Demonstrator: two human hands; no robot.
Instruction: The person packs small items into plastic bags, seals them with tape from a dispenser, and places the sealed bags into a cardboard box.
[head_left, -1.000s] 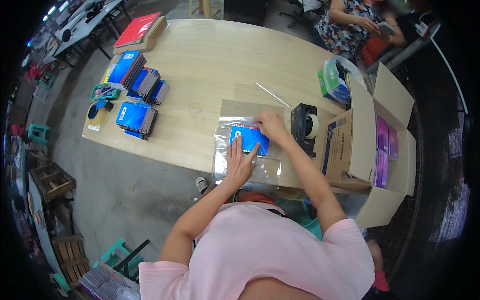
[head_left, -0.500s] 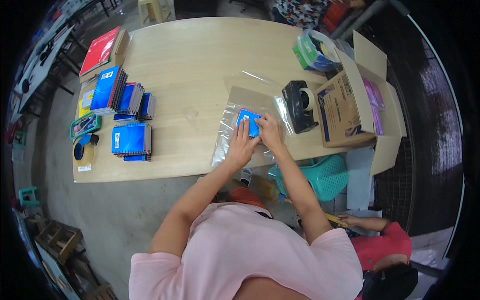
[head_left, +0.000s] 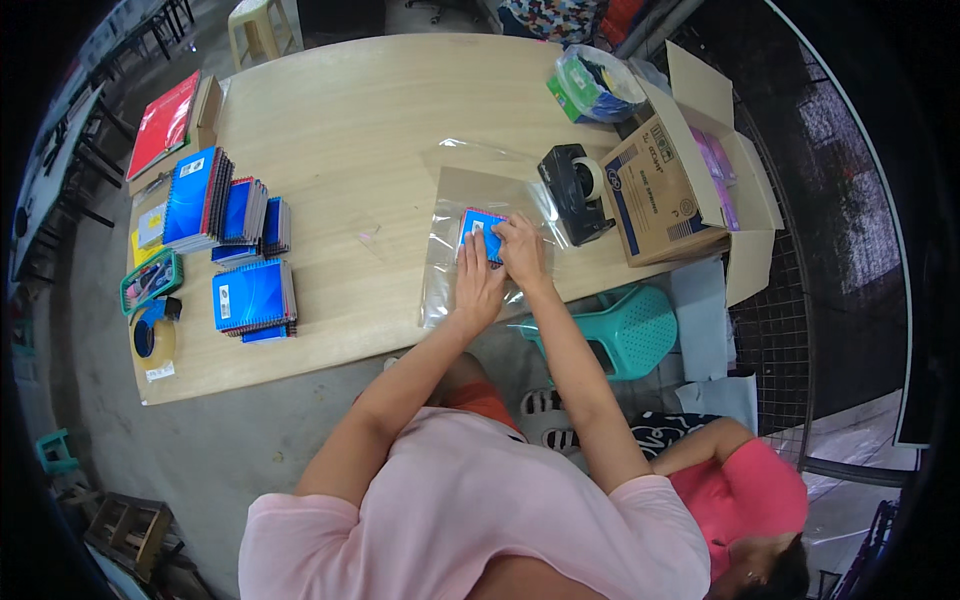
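A pale wood surface point(head_left: 350, 130) stands on a grey concrete floor point(head_left: 240, 440). At its left end are a green basket point(head_left: 176, 272) of small items, a tape roll point(head_left: 165, 350) close below it, and a red folder point(head_left: 165, 122) near the far corner. Just right of these, blue spiral notebooks lie in piles: a back group point(head_left: 192, 195) and a front stack point(head_left: 250, 295). Past a bare stretch lies a clear plastic sheet point(head_left: 437, 290), with a small blue notebook point(head_left: 482, 221) on it near the surface's front edge. Of the two hands, the left hand point(head_left: 477, 285) lies flat on the notebook, fingers straight and close together; the right hand point(head_left: 522, 255) has its fingers bent at the notebook's right side, and whether they grip it I cannot tell. Just beside the sheet sits a black tape dispenser point(head_left: 572, 195). Farther right come a bagged tub point(head_left: 605, 88) toward the back, a teal stool point(head_left: 640, 335) below the front edge, and an open carton point(head_left: 655, 190) with purple packs point(head_left: 715, 165) inside. A person in a pink top point(head_left: 750, 500) is at lower right.
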